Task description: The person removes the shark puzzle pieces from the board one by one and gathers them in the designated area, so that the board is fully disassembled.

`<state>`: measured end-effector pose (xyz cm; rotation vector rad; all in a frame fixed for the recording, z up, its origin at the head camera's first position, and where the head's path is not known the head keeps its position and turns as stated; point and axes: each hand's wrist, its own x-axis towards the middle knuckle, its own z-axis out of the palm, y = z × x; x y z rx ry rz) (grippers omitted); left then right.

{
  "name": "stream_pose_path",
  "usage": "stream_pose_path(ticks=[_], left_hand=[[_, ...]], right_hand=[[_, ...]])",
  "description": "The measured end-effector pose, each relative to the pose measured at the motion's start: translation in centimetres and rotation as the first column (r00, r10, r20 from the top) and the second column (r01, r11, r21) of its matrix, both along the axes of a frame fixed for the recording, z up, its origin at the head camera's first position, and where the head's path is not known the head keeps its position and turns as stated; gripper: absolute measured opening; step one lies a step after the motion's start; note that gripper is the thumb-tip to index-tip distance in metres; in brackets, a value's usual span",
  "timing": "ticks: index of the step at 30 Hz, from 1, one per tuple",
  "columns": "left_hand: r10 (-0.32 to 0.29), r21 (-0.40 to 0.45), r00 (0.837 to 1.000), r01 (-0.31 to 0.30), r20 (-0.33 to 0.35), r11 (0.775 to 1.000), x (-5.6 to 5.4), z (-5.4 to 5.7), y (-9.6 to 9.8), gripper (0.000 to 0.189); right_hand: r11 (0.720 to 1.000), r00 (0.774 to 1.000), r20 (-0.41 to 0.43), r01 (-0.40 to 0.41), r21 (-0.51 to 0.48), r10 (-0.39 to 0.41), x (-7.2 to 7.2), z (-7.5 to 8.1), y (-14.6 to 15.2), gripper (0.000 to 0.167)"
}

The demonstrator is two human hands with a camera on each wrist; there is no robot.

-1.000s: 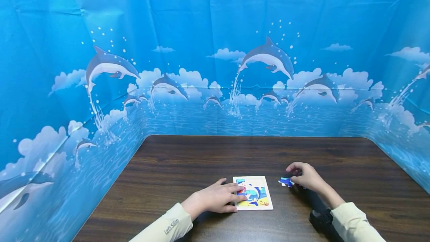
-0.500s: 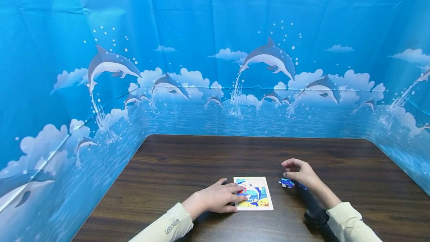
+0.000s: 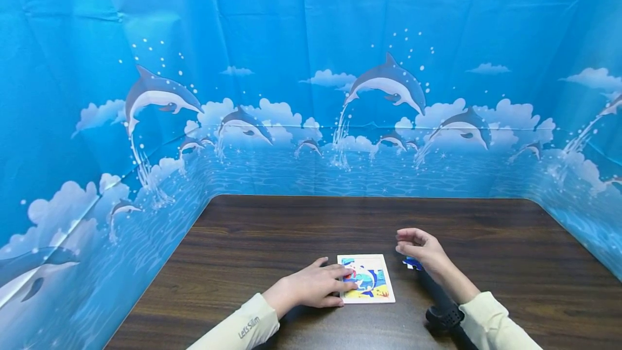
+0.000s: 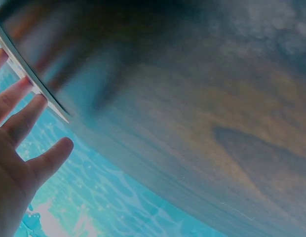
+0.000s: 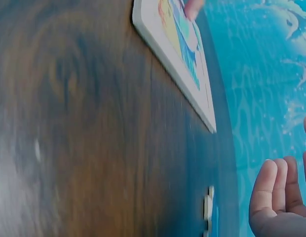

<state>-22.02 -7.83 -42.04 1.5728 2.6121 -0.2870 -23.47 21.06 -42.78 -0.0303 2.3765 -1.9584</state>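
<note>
A square picture puzzle in a white frame (image 3: 369, 302) lies on the brown table, partly filled with colourful sea-picture pieces. My left hand (image 3: 316, 284) rests over its left side with spread fingers; in the left wrist view those fingers (image 4: 27, 118) reach onto the frame's edge. To the right of the puzzle, my right hand (image 3: 423, 250) hovers with loosely bent fingers and holds nothing that I can see. Under its fingertips lies a blue-and-white jigsaw piece (image 3: 412, 264), partly hidden by the hand. The right wrist view shows the loose pieces (image 5: 208, 208) edge-on, below the right-hand fingers (image 5: 264, 185).
The dark wood table (image 3: 291, 226) extends around the puzzle on all sides. A blue curtain with dolphins (image 3: 311, 166) stands along its back and sides. A black strapped device (image 3: 444, 317) sits at my right wrist.
My right hand has moved left and slightly up from the farther loose pieces to above the blue piece beside the puzzle. The left hand has stayed put on the frame.
</note>
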Motion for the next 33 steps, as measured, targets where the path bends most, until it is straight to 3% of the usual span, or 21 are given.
stream_pose_path(ticks=[10,16,33], left_hand=[[-0.006,-0.003,1.000,0.006,-0.001,1.000,-0.1,0.0,0.1,0.048],[-0.003,-0.007,1.000,0.003,0.001,1.000,0.0,0.0,0.1,0.048],[-0.056,0.010,0.996,0.057,-0.064,0.998,-0.1,-0.2,0.0,0.047]], right_hand=[[0.993,0.999,0.054,-0.002,-0.117,0.008,0.1,-0.3,-1.8,0.047],[0.993,0.999,0.046,-0.024,-0.115,0.029,0.2,-0.8,-2.6,0.046],[0.978,0.978,0.011,-0.206,-0.041,0.207,0.1,-1.1,-5.3,0.043]])
